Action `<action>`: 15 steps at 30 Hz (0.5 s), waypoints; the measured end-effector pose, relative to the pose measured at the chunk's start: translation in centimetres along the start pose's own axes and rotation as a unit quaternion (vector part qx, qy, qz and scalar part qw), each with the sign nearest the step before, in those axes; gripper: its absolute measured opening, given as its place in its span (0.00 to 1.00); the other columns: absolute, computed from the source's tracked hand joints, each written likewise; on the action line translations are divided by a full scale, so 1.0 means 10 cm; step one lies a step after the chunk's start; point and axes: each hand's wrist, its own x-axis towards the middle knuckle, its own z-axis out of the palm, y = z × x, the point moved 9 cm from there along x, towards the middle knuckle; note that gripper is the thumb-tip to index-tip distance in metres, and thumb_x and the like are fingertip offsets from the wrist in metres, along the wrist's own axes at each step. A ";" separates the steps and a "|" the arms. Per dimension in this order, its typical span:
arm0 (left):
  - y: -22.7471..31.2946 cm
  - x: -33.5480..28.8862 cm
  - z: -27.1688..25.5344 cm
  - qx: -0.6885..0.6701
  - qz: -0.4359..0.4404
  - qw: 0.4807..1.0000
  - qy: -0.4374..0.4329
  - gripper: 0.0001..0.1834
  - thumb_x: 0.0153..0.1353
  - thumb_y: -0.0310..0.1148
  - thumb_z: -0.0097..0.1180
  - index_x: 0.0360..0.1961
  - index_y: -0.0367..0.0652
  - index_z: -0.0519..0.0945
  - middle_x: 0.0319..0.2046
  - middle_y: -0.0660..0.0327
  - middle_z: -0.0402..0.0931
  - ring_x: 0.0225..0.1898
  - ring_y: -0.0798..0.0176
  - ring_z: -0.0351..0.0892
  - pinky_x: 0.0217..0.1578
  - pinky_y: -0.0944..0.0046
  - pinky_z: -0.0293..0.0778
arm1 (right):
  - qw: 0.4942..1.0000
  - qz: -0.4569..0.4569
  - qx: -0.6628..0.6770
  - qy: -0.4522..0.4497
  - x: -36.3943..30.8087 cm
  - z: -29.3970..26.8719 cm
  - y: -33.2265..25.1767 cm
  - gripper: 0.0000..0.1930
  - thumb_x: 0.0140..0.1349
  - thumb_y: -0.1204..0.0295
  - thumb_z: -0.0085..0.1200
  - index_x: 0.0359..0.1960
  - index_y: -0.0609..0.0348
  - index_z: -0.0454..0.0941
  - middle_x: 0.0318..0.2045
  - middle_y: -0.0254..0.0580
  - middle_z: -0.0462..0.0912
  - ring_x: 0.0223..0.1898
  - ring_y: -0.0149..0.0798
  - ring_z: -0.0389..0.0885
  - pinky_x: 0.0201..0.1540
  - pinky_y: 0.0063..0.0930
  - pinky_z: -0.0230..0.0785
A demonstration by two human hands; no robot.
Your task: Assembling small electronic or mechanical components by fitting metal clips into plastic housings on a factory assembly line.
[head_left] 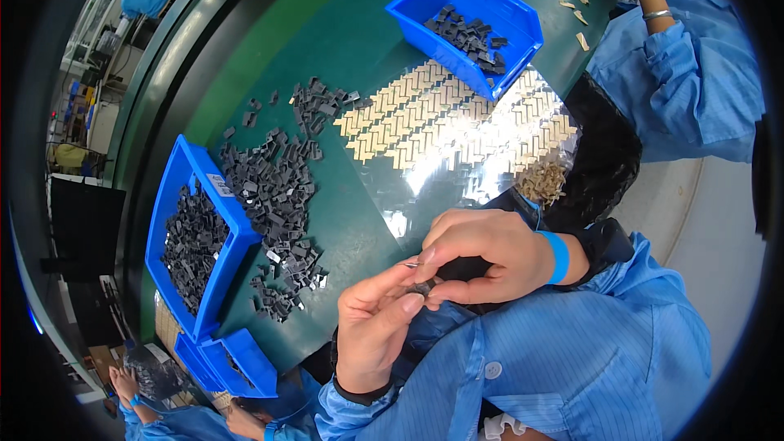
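Close in front of my chest, my two hands meet around a small dark grey block (420,287). My left hand (376,331) pinches it between thumb and fingers. The fingertips of my right hand (498,257) close on the same block from the other side, and a thin shiny edge shows at its index finger. My fingers cover most of the block. Beyond them lies a clear sheet (377,188) bearing rows of small cream strips (425,114). Left of my hands, many loose dark grey blocks (273,188) are heaped on the green table (351,237).
A blue bin (510,12) with dark blocks stands on the sheet's far edge. Another blue bin (237,212), fuller, stands at left, near a smaller blue bin (265,367). Curled cream peelings (541,184) lie beside a black bag (608,135). Co-workers' sleeves (694,73) show right and lower left.
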 end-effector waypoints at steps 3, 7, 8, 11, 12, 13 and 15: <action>0.01 -0.03 -0.01 0.020 0.009 1.000 0.011 0.18 0.55 0.16 0.50 0.49 0.35 0.73 0.46 0.47 0.74 0.42 0.60 0.76 0.41 0.63 0.75 | 1.000 0.000 0.003 0.005 0.02 0.01 -0.02 0.19 0.48 0.78 0.60 0.44 0.61 0.72 0.31 0.40 0.79 0.31 0.41 0.78 0.34 0.29 0.70; 0.21 -0.08 -0.03 0.178 0.139 0.969 0.099 0.17 0.53 0.15 0.53 0.46 0.33 0.75 0.43 0.48 0.75 0.38 0.61 0.78 0.41 0.66 0.75 | 0.995 0.066 0.038 0.070 -0.05 0.01 0.06 0.13 0.50 0.78 0.58 0.38 0.62 0.73 0.35 0.43 0.78 0.35 0.39 0.78 0.37 0.28 0.70; 0.29 -0.11 -0.02 0.248 0.182 0.944 0.121 0.17 0.53 0.15 0.54 0.45 0.32 0.75 0.41 0.49 0.75 0.37 0.62 0.78 0.41 0.67 0.75 | 0.986 0.098 0.086 0.102 -0.08 -0.01 0.12 0.11 0.51 0.78 0.58 0.36 0.63 0.73 0.37 0.44 0.78 0.36 0.39 0.77 0.38 0.28 0.69; 0.25 -0.11 -0.05 0.234 0.186 0.945 0.130 0.16 0.53 0.15 0.54 0.45 0.31 0.76 0.40 0.50 0.75 0.37 0.62 0.78 0.41 0.69 0.74 | 0.977 0.153 0.129 0.075 -0.14 0.05 0.23 0.09 0.52 0.84 0.54 0.35 0.67 0.71 0.42 0.52 0.73 0.44 0.36 0.74 0.46 0.27 0.67; 0.25 -0.11 -0.04 0.234 0.185 0.945 0.130 0.16 0.53 0.15 0.54 0.45 0.31 0.76 0.40 0.50 0.75 0.37 0.62 0.78 0.41 0.69 0.74 | 0.969 0.183 0.143 0.082 -0.17 0.07 0.28 0.07 0.53 0.84 0.53 0.34 0.67 0.71 0.41 0.51 0.73 0.43 0.35 0.73 0.45 0.27 0.66; 0.25 -0.11 -0.04 0.235 0.189 0.944 0.131 0.16 0.53 0.15 0.54 0.45 0.30 0.75 0.40 0.50 0.75 0.37 0.62 0.78 0.41 0.69 0.74 | 0.955 0.210 0.185 0.099 -0.19 0.10 0.32 0.05 0.54 0.84 0.51 0.32 0.66 0.72 0.41 0.49 0.73 0.42 0.34 0.73 0.45 0.27 0.66; 0.24 -0.10 -0.03 0.235 0.192 0.944 0.132 0.16 0.53 0.15 0.54 0.45 0.30 0.75 0.40 0.49 0.75 0.38 0.62 0.78 0.41 0.69 0.74 | 0.946 0.213 0.218 0.110 -0.21 0.13 0.36 0.04 0.55 0.84 0.51 0.32 0.67 0.71 0.40 0.48 0.72 0.42 0.33 0.73 0.45 0.26 0.67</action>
